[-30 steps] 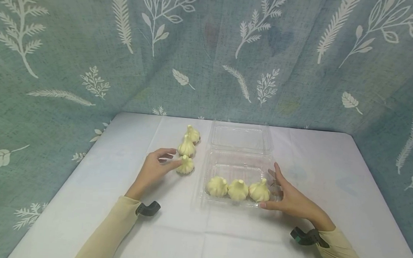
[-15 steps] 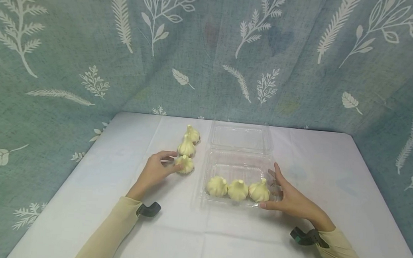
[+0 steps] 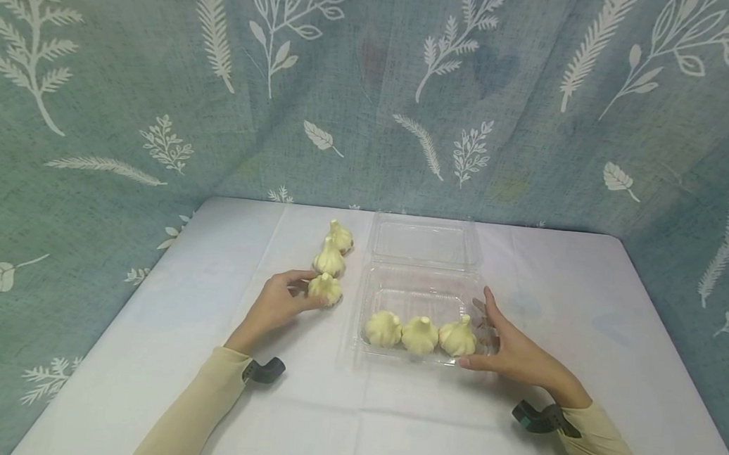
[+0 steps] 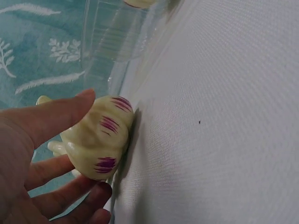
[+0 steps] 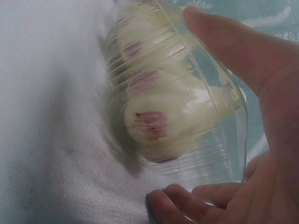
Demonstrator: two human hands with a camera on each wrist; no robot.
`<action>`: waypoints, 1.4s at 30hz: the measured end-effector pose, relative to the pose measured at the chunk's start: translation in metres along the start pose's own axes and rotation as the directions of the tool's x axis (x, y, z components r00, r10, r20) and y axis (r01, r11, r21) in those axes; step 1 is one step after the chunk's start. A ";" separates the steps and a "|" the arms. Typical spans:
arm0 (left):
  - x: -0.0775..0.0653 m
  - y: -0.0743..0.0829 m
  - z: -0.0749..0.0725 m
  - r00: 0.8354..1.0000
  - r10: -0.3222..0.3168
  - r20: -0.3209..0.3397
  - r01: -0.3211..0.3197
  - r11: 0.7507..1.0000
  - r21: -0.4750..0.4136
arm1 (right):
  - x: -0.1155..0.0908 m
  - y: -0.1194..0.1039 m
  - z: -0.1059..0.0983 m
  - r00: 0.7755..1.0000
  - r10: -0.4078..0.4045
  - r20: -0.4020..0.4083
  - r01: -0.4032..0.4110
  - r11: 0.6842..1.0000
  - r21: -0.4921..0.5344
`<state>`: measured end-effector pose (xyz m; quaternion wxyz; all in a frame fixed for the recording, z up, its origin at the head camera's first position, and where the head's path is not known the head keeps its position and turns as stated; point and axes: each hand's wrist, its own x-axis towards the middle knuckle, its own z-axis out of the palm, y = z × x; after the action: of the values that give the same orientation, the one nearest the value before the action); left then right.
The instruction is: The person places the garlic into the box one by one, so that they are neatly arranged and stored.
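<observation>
In the head view my left hand (image 3: 277,302) pinches the nearest bulb of a line of garlic, thumb on the front side and fingers behind. That garlic bulb (image 4: 100,137), cream with purple streaks, rests on the cloth in the left wrist view. Just beyond it stand a second garlic bulb (image 3: 328,259) and a third bulb (image 3: 340,236). My right hand (image 3: 517,351) holds the right front corner of a clear plastic box (image 3: 424,277), its thumb on the rim (image 5: 219,88). Along the box's front lie a left bulb (image 3: 384,329), a middle bulb (image 3: 420,336) and a right bulb (image 3: 458,336).
The box's hinged lid (image 3: 425,244) lies folded back on the far side. A white cloth (image 3: 325,422) covers the table. Behind the table hangs a blue-green curtain (image 3: 372,115) with white leaf prints.
My left hand has closed in around the nearest garlic bulb, its thumb moving onto the front side. The bulb has shifted slightly to the left. My right hand and the box have stayed put.
</observation>
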<state>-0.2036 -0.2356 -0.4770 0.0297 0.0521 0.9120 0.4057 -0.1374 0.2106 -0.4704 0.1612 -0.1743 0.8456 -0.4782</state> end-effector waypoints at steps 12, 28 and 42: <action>0.001 0.001 0.001 1.000 0.017 -0.016 -0.017 1.000 0.006 | 0.000 0.001 0.000 1.000 -0.017 -0.003 0.017 1.000 -0.001; -0.001 0.005 0.000 1.000 0.002 -0.012 -0.002 1.000 0.025 | 0.000 0.001 0.000 1.000 -0.011 0.001 0.011 1.000 0.012; -0.002 0.011 -0.004 0.999 0.028 -0.036 -0.028 1.000 0.004 | 0.000 0.000 0.000 1.000 -0.006 0.000 0.006 1.000 0.012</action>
<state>-0.2016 -0.2317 -0.4663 0.0075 0.0578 0.9124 0.4052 -0.1370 0.2104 -0.4702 0.1608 -0.1757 0.8422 -0.4837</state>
